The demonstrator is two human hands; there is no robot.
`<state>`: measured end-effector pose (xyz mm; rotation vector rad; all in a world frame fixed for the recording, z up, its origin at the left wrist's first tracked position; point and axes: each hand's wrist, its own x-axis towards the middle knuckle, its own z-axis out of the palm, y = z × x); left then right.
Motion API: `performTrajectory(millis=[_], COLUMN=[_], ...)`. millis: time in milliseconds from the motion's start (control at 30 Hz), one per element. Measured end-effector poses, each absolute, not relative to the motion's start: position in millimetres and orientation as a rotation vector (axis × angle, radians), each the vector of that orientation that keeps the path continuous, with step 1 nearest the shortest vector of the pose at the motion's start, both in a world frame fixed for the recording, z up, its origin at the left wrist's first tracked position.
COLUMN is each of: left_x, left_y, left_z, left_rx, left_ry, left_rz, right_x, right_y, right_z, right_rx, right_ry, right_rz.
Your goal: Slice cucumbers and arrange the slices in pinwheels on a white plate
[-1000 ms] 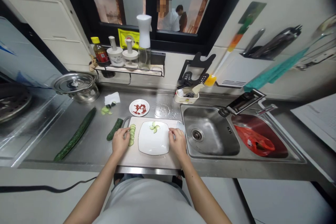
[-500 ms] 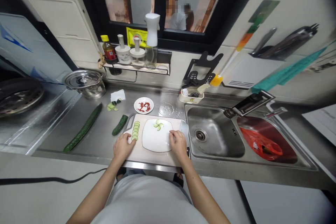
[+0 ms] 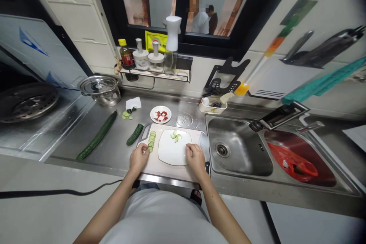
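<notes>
A white squarish plate [image 3: 171, 156] rests on a pale cutting board [image 3: 150, 168]. Several cucumber slices [image 3: 176, 135] form a pinwheel near its far edge. Left of the plate, more slices [image 3: 152, 137] overlap in a row. My left hand [image 3: 139, 158] is at the near end of this row, thumb and forefinger slightly apart beside the lowest slice. Over the plate's right edge is my right hand [image 3: 196, 159], fingers curled and fingertips together; whether something small is between them is hidden. A short cucumber piece [image 3: 135, 134] lies beside the board.
A long cucumber [image 3: 97, 137] lies at left, near a lidded steel pot [image 3: 100, 90]. Behind the board stand a small plate of red pieces [image 3: 160, 114] and some cucumber scraps [image 3: 126, 114]. The sink [image 3: 240, 148] is at right; a knife handle [image 3: 207, 167] shows beside the board.
The view has shifted slightly, moving the counter rightward in the picture. My left thumb and forefinger have come closer together by the row of slices. My right hand stays at the plate's edge.
</notes>
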<state>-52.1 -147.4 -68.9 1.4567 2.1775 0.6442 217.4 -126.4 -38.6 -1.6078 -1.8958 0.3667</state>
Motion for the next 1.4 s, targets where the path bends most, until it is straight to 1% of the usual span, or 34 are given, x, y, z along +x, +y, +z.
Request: performTrajectory(millis=[100,367,533,667,800,967,1133,1300,1400], left_x=[-54,-57,-54,-54,-53,-38,-16,0,6], left_y=[-147,-145,-145,-147,-145,-130,-124,-125,-124], left_z=[-68,-65,-65,-61,-48,-17,9,19,19], left_rx=[1.45,1.474,1.607,1.54,1.372,1.273,1.369,1.375,1.299], left_ry=[2.164,2.179,2.186,2.152,1.956,1.631,1.351,1.289,1.327], left_rz=[0.641,0.492,0.559,0.617,0.796,0.971,1.002,0.963,1.004], right_x=[216,215,215,215,213,199,181,178,181], right_y=[-126,-123,-123,-122,-120,-116,-119,-123,-124], right_z=[-38,-39,-41,-40,-33,-12,11,21,22], right_rx=[-1.591,-1.576,-1.573,-1.566,-1.555,-1.446,-1.225,-1.181,-1.212], right_ry=[-1.897,-1.901,-1.904,-1.909,-1.898,-1.932,-2.054,-2.102,-2.053], right_rz=[0.368,0.38,0.381,0.39,0.427,0.572,0.733,0.74,0.73])
